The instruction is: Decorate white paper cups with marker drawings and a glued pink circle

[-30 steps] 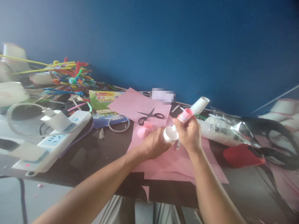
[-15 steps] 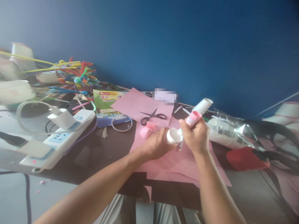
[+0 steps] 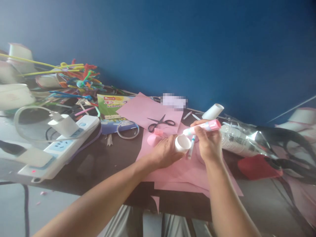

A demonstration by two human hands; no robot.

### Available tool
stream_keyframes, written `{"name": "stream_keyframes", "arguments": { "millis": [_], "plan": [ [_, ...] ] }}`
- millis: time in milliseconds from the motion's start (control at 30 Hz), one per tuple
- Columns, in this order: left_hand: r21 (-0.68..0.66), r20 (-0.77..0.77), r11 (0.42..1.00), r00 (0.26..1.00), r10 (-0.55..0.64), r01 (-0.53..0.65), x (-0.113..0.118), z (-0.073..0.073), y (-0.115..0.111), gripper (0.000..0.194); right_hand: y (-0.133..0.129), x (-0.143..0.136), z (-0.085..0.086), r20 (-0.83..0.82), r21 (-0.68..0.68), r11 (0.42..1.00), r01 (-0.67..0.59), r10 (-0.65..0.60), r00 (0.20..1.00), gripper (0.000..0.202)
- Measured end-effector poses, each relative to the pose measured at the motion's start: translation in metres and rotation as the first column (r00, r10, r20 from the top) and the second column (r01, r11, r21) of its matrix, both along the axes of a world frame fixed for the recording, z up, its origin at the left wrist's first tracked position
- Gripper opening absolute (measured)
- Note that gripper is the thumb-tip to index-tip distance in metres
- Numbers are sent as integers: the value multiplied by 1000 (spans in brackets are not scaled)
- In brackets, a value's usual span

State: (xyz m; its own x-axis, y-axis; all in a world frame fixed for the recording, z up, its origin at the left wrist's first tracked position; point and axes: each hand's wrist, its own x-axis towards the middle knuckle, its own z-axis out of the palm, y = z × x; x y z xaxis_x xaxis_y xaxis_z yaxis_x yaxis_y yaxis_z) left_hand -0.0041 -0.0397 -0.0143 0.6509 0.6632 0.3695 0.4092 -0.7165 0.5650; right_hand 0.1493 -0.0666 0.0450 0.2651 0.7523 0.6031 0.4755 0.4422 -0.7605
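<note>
My left hand [image 3: 166, 152] is wrapped round a white paper cup [image 3: 183, 143], whose open mouth tilts up toward me. In my right hand [image 3: 208, 143] is a pink and white glue tube [image 3: 203, 127], lying nearly level with its white tip at the cup's rim. A slim white marker [image 3: 192, 147] lies just right of the cup on pink paper [image 3: 170, 172]. Black scissors [image 3: 161, 123] rest open on another pink sheet [image 3: 140, 110] behind my left hand. Beside that hand are a pink cap [image 3: 158, 132] and a rounded pink piece [image 3: 153, 140].
At the left are a power strip [image 3: 63, 144] with plugs and cables, and colourful pipe cleaners [image 3: 84, 77]. A tape roll [image 3: 128, 129] sits near the middle. Stacked cups in plastic [image 3: 234, 140], a standing cup [image 3: 213, 111] and a red object [image 3: 259, 167] are on the right.
The glue tube has swung from steeply raised to nearly level, its tip now at the cup's upper rim. My left hand still holds the cup. The view has shifted slightly.
</note>
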Motion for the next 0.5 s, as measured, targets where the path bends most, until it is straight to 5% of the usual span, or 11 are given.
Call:
{"name": "stream_keyframes", "arguments": {
  "millis": [133, 500],
  "plan": [
    [-74, 3, 997, 1000, -3, 3, -1, 8, -2, 31, 0, -5, -4, 0, -59, 996, -65, 65, 998, 21],
    [-83, 8, 996, 999, -35, 36, -1, 8, -1, 28, 2, -10, -9, 75, -96, 985, 142, -135, 988, 24]
  ]
}}
